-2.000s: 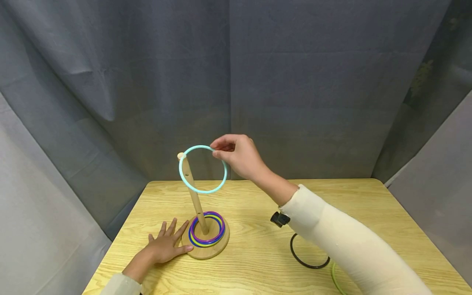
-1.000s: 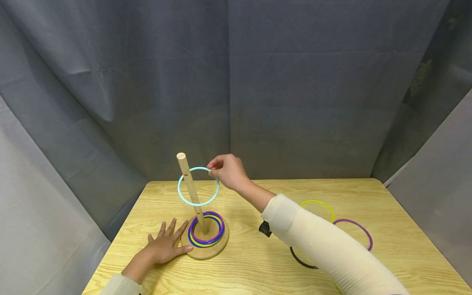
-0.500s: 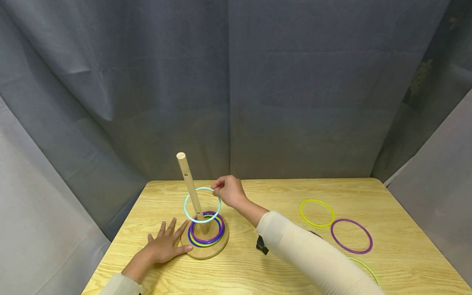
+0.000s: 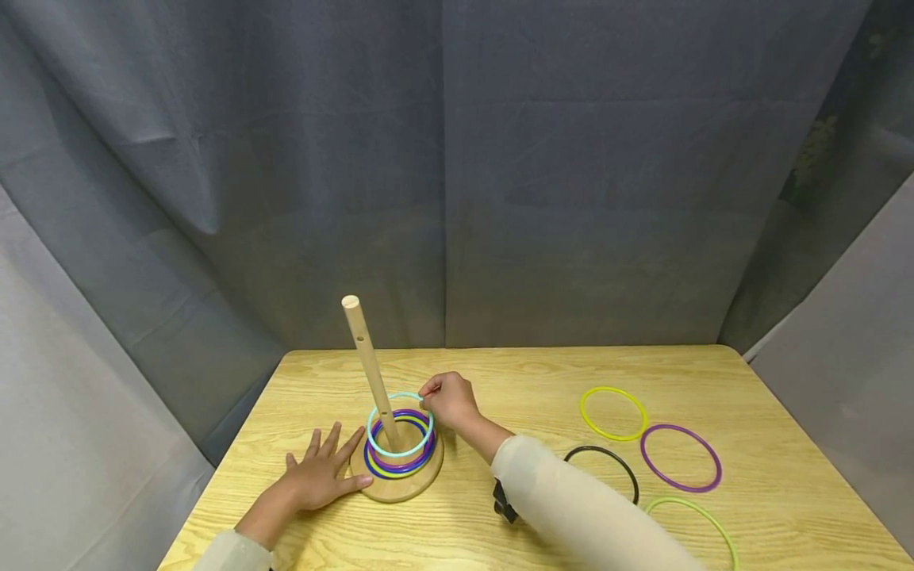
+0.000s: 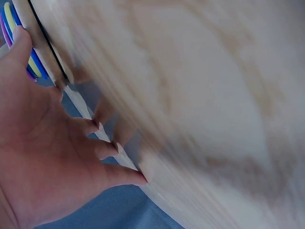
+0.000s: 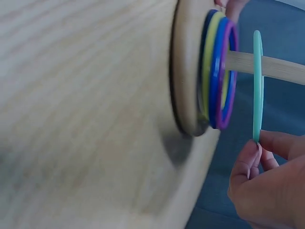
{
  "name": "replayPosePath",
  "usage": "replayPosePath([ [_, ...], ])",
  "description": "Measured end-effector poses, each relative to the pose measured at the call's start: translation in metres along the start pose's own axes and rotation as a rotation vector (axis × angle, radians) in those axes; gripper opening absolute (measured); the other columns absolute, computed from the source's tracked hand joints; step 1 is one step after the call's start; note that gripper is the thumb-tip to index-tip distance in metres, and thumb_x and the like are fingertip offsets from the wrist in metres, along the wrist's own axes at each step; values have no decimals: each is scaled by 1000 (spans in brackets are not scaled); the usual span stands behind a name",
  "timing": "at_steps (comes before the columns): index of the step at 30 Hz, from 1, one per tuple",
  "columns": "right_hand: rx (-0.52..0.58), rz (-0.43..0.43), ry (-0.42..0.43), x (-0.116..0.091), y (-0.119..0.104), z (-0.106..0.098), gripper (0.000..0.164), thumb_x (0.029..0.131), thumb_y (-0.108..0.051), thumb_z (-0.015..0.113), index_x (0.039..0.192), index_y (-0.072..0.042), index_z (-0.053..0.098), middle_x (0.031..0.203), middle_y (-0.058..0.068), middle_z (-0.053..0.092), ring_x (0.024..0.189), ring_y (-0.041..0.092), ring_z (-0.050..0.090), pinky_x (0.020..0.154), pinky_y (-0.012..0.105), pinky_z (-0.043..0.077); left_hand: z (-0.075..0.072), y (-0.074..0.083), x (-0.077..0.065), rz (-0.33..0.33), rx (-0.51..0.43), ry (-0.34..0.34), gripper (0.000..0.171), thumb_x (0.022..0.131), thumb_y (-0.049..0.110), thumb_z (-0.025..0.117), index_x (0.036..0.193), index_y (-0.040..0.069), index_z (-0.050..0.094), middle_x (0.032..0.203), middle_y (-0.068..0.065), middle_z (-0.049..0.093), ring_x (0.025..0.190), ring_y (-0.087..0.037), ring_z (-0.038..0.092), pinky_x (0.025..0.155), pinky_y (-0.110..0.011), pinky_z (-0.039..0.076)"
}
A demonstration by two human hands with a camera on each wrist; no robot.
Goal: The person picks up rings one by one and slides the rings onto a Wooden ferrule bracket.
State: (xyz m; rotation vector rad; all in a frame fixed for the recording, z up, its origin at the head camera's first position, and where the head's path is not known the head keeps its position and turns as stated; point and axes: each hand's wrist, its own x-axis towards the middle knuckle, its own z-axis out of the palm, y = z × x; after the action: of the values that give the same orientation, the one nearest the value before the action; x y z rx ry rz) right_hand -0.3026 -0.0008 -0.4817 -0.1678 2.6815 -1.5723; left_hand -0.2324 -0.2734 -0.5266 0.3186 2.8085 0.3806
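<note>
Your right hand [image 4: 448,403] pinches the turquoise ring [image 6: 258,90] around the peg [image 4: 367,357], above the stacked rings [image 6: 217,71] between your hands; your spread left hand [image 4: 317,480] touches the base [image 4: 400,490]. Lowering seems the step: ease down, release.

The right sleeve [image 4: 564,500] hides the near part of the black ring [image 4: 604,450]; the head view's near edge crops the green ring [image 4: 703,512]. The left wrist view blurs the tabletop [image 5: 200,71] and cuts off the stacked rings [image 5: 39,66]; the right wrist view crops the peg [image 6: 284,69].
</note>
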Motion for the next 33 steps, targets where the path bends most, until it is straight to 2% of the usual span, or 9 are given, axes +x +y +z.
replayPosePath([
  [7,6,32,4,-4,15,8,8,83,3,80,87,-4,77,73,-1,69,69,12,62,65,27,53,0,0,1,-3,8,-4,93,92,80,49,166,33,16,172,-22,5,153,-57,-1,101,-92,4],
  [16,25,53,21,-6,24,13,8,81,3,80,87,-2,76,71,-1,70,67,10,61,63,25,50,0,0,1,4,12,7,92,92,79,50,166,33,19,171,-23,7,153,-58,1,100,-92,5],
  [29,51,76,6,-6,27,14,11,82,-1,83,90,-3,75,74,-1,71,68,10,62,64,25,50,0,0,0,6,4,13,92,93,78,50,166,31,19,171,-24,7,153,-58,1,100,-92,5],
  [33,82,73,-6,-7,28,13,11,83,-1,82,92,-2,75,76,1,72,66,10,62,61,22,50,0,0,-1,3,-1,10,92,93,78,51,166,31,20,171,-23,7,153,-57,0,100,-92,4],
])
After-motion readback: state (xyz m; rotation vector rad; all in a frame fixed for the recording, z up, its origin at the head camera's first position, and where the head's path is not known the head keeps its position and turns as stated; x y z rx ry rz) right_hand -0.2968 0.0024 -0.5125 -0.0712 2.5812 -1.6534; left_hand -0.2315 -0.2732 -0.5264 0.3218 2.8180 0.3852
